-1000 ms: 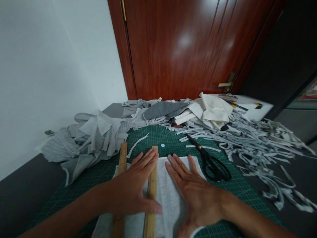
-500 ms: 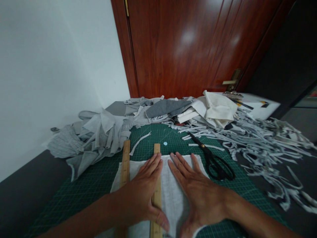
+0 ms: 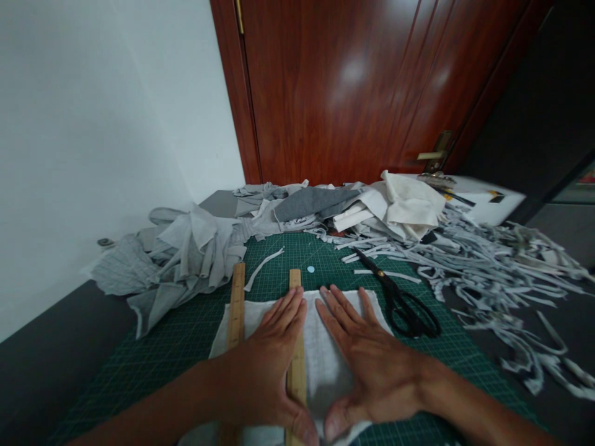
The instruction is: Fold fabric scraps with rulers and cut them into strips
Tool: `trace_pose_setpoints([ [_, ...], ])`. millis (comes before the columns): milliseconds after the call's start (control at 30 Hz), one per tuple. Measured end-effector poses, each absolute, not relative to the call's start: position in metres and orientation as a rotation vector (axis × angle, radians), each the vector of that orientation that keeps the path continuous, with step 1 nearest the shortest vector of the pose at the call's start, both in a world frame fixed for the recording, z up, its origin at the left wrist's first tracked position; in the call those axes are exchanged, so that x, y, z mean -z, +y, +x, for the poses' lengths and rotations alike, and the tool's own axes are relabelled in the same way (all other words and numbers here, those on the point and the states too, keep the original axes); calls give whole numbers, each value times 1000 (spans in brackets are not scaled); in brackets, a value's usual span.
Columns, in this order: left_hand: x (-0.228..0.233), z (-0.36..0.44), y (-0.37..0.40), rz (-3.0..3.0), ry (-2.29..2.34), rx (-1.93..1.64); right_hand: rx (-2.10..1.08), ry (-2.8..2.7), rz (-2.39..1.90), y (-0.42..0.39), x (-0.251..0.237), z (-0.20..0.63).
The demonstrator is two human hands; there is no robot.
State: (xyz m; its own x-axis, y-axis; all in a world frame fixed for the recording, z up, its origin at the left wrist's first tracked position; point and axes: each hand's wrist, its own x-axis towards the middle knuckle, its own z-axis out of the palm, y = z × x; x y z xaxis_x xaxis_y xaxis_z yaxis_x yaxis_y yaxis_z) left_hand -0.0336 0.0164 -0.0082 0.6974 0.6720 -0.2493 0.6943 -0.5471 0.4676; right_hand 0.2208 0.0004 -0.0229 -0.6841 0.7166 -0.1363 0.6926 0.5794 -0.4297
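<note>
A piece of whitish fabric (image 3: 320, 353) lies spread on the green cutting mat (image 3: 186, 328). Two wooden rulers rest lengthwise on it: a left ruler (image 3: 236, 310) and a middle ruler (image 3: 296, 371). My left hand (image 3: 274, 359) lies flat across the middle ruler, fingers stretched forward, thumb near the ruler's close end. Flat on the fabric to the right of that ruler is my right hand (image 3: 362, 353), its fingers spread and its thumb beside the left thumb. Black scissors (image 3: 400, 297) lie on the mat just beyond my right hand, slightly opened or closed I cannot tell.
Crumpled grey fabric (image 3: 186, 248) is heaped at the left by the wall. More cloth pieces (image 3: 316, 204) line the back, below a wooden door (image 3: 334, 93). Many cut fabric strips (image 3: 483, 266) cover the right side. One loose strip (image 3: 263, 267) lies on the mat.
My right thumb and palm have shifted, with the thumb now closer to the left thumb. Otherwise the hands, rulers and scissors stay almost the same.
</note>
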Motion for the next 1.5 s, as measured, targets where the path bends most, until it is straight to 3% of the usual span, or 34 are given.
trace_pose_setpoints([
  [267,11,-35,15,2385,1014,21,-791,-2688,-1409,-8,-5,202],
  [433,13,-31,15,2441,972,-13,-854,-2646,-1279,-17,-27,186],
  [833,14,-36,19,2421,936,-53,-788,-2616,-1078,-23,19,184],
  [1300,13,-39,22,2397,933,37,-817,-2707,-1186,-18,15,187],
  [1500,20,-38,22,2390,899,-113,-776,-2654,-1083,-16,25,190],
])
